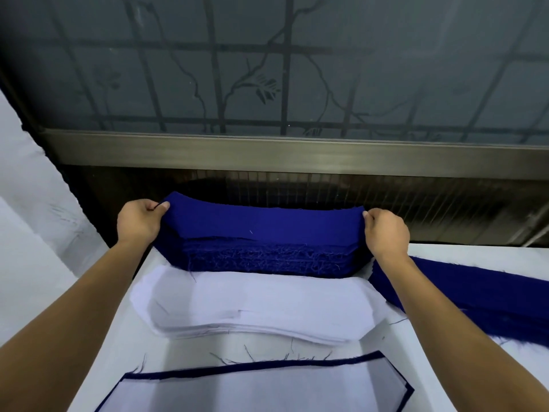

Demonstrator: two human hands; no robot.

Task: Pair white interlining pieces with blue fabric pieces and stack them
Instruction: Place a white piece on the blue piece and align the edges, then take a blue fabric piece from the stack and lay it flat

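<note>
The left hand (139, 221) and right hand (386, 230) each pinched an end of the top blue piece (267, 221), likely to lift it flat off the blue stack (267, 260); the white stack (255, 304) lay just in front

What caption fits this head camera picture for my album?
Left hand and right hand pinch the top blue fabric piece behind the white interlining stack.

Frosted window (297, 69) behind the white surface (178, 352)
A metal sill (297, 153) runs under the window; a dark grille (178, 50) shows through its glass.
</note>
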